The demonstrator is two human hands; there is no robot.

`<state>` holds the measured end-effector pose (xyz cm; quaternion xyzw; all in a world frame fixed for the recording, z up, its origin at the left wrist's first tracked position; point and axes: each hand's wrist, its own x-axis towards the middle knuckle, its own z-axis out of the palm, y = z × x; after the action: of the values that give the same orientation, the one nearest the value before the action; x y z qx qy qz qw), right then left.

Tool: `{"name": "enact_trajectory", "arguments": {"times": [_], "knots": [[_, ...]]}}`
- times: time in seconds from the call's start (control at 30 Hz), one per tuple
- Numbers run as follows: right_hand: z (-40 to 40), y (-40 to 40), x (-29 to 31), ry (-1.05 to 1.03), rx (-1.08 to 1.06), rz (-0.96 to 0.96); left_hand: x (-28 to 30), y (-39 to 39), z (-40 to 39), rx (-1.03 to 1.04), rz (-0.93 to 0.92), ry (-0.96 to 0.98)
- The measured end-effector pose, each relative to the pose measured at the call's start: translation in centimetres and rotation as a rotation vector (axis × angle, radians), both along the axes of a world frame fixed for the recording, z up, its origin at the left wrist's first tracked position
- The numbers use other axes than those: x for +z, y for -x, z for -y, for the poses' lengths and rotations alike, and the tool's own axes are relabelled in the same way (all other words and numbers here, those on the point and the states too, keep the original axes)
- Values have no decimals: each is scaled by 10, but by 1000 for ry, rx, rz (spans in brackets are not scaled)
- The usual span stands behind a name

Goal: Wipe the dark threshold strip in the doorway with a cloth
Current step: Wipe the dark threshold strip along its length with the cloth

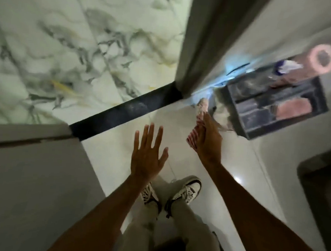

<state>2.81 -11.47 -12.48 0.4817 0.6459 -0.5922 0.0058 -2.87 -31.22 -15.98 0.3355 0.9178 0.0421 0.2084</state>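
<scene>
A dark threshold strip [123,111] runs diagonally across the doorway floor, between marble tiles beyond and pale tiles on my side. My left hand [147,155] hovers above the pale floor just short of the strip, palm down, fingers spread, holding nothing. My right hand [210,141] is seen edge-on to the right, fingers extended, with a red-and-white striped cloth [193,136] pressed against its palm side. The cloth hangs above the floor, near the strip's right end. The image is blurred.
A grey door frame post [199,50] rises at the strip's right end; a grey wall [33,176] fills the left. A dark shelf unit [276,108] with items stands at the right. My two sneakers [188,190] stand on the pale floor below.
</scene>
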Motion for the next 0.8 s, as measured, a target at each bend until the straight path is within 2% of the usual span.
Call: {"name": "enact_trajectory", "arguments": {"times": [0.1, 0.13, 0.27, 0.4, 0.43, 0.5, 0.57, 0.63, 0.73, 0.8], "knots": [[40, 42, -48, -18, 84, 22, -57, 13, 56, 132, 11, 33], [51, 52, -69, 100, 23, -41, -77, 17, 68, 156, 1, 42], [81, 83, -206, 116, 5, -41, -203, 38, 103, 148, 39, 82], [77, 107, -359, -211, 267, 134, -353, 58, 118, 123, 90, 73], [72, 112, -394, -228, 308, 149, -395, 63, 120, 107, 107, 70], [56, 114, -458, -503, 561, 186, -462, 70, 127, 56, 174, 93], [34, 120, -518, -669, 744, 214, -523, 74, 132, 8, 138, 98], [19, 127, -559, -879, 769, 183, -563, 76, 135, -25, 25, 37], [6, 159, -603, -1183, 671, 84, -600, 75, 140, -2, -164, -129], [14, 200, -618, -1233, 547, 96, -608, 75, 141, 13, -209, -187]]}}
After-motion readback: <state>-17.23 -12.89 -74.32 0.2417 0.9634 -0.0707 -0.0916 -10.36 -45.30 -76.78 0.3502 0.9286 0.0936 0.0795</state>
